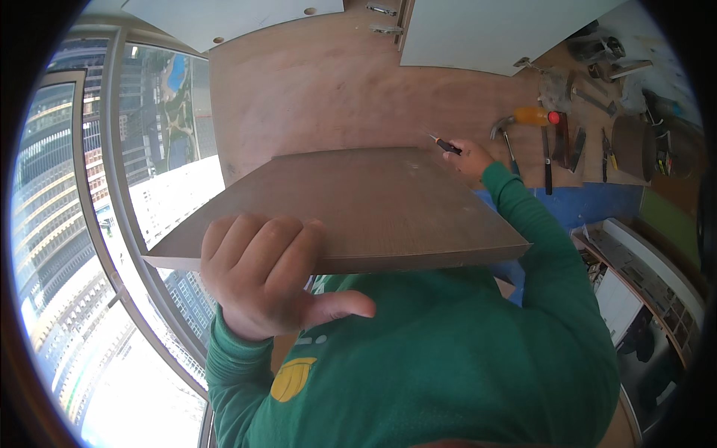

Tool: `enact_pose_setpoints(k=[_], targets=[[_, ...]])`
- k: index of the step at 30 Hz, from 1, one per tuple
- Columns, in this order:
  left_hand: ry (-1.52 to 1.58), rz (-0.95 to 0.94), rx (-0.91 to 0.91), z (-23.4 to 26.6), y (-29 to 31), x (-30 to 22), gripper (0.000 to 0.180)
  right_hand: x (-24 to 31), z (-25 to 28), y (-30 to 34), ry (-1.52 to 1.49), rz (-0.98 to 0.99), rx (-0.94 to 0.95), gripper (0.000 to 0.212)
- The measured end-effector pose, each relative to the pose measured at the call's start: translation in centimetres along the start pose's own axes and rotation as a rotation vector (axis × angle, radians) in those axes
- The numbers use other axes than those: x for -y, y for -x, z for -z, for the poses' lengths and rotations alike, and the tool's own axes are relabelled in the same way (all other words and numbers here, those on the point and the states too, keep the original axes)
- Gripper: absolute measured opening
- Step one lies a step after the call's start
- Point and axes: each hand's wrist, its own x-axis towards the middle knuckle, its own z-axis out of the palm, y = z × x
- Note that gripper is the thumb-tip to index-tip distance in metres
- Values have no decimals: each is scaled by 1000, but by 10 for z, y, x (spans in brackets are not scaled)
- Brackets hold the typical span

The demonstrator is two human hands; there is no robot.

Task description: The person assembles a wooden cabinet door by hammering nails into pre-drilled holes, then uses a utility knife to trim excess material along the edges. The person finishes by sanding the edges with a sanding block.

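A brown wood-grain panel (358, 198) stands in front of my chest, tilted, its far edge down near the brownish work surface. My left hand (261, 276) grips its near edge, fingers over the top face and thumb below the edge. Past the panel's right side, my right hand (468, 160) closes round a small tool (448, 146) with a black and orange handle and a thin pointed metal tip. That tip points away to the left, just over the surface. Whether it is a knife or a screwdriver cannot be made out.
Right of my right hand lie a claw hammer (510, 143), an orange bottle (532, 116) with a red cap, a black-handled tool (548, 166) and pliers (604, 155). White cabinet parts with hinges (386, 29) rest at the far side. Tall windows (160, 142) line the left.
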Motion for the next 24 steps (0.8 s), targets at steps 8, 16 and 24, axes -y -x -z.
enact_pose_setpoints(k=[8,16,24], targets=[[-28,217,-5,-10,-14,4,85,58,21,3,130,-13,239,47],[147,874,-145,-15,-46,-4,75,12,29,-33,361,438,418,49],[-110,807,-28,-16,-51,-9,47,40,19,-56,389,502,503,47]])
